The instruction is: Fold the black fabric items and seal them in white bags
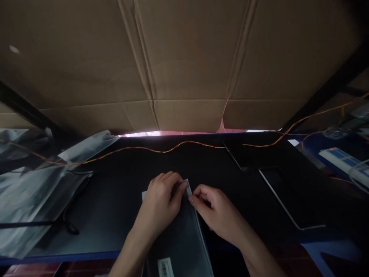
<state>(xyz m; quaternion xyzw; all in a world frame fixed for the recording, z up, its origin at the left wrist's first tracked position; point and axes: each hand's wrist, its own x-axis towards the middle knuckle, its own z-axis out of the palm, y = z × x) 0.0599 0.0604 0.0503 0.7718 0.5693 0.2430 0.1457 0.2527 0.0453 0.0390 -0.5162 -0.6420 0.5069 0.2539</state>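
Seen from the head camera, a person's two bare hands meet at the far right corner of a grey bag (180, 234) that lies flat on a black table (121, 192), close to its near edge and just in front of the person. The left hand (163, 198) rests palm down on the bag's far end. Its forearm comes up from the lower edge of the frame, its fingers are curled, and thumb and forefinger are closed on the corner. The right hand (215, 213) reaches in from the lower right with its back turned up. It nips the same corner between thumb and forefinger, and its other fingers are tucked under. The fingertips of the two hands almost touch. A white barcode label (165, 267) shows on the bag's near end.

Farther off, a red-and-yellow wire (173, 147) snakes across the table. A wall of brown cardboard (184, 57) rises behind it. Crumpled silver bags (25, 196) lie heaped at the left. To the right of the hands, a dark flat panel (288, 196) with a pale rim lies on the table. A white power strip (340, 157) sits well apart at the far right.
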